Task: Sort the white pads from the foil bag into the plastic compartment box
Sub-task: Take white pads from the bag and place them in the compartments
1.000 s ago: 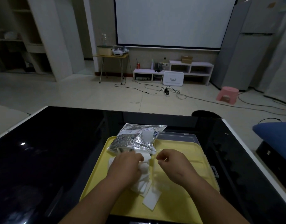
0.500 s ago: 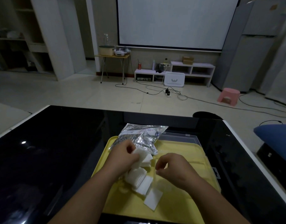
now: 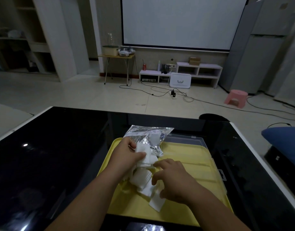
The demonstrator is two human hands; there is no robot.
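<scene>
1. Dividers in the yellow plastic compartment box (image 3: 193, 157) with a clear far rim are hard to make out. Only faint ridges show on its right half, and both forearms cover parts of its near edge.
2. Fingers and thumb of the left hand (image 3: 126, 157) are curled round a bunch of square white pads (image 3: 144, 155), gripping them just in front of the crinkled silver foil bag (image 3: 148, 135). The pads in the bunch overlap too much to count.
3. Bent fingers of the right hand (image 3: 175, 180) hang over a loose heap of pads (image 3: 141, 179) lying on the box. The palm hides where they meet, so I cannot tell whether this hand pinches one.
4. One single pad (image 3: 157, 204) lies flat at the heap's near side, partly under the right hand.
5. Blue print on the foil bag is too small to read. The bag rests at the box's far left corner, its top over the glossy black table (image 3: 60, 147).
6. Beyond the table, a white case (image 3: 180, 80) on the floor bears a dark mark that cannot be read.
</scene>
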